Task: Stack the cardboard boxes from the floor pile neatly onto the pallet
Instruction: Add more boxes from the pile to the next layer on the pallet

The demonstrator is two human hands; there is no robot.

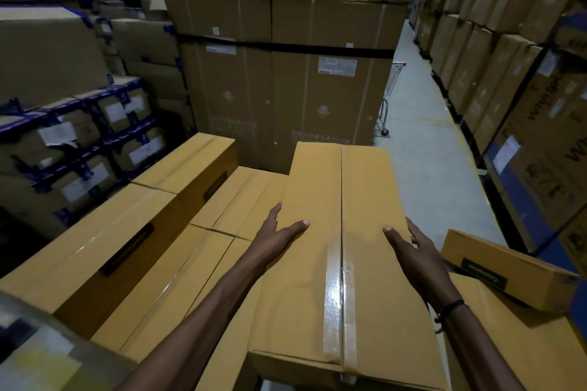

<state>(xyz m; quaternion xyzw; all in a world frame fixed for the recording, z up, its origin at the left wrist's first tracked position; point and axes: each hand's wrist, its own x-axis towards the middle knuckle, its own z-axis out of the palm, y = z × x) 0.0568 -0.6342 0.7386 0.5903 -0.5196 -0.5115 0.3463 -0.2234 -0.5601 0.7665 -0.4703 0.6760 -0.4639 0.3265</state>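
View: one head-worn wide-angle camera, the only view, so nothing is shared with another.
Position: above and just behind the long cardboard box (341, 247), at the person's head.
Direction: forward and down, along both forearms toward the stacked boxes (178, 232) and the tall cartons (286, 79) beyond.
Nearness: close; the left hand (279, 233) and right hand (413, 251) fill the lower middle.
Reach: the aisle floor (425, 152) runs off at right.
Distortion: straight edges bow near the frame borders.
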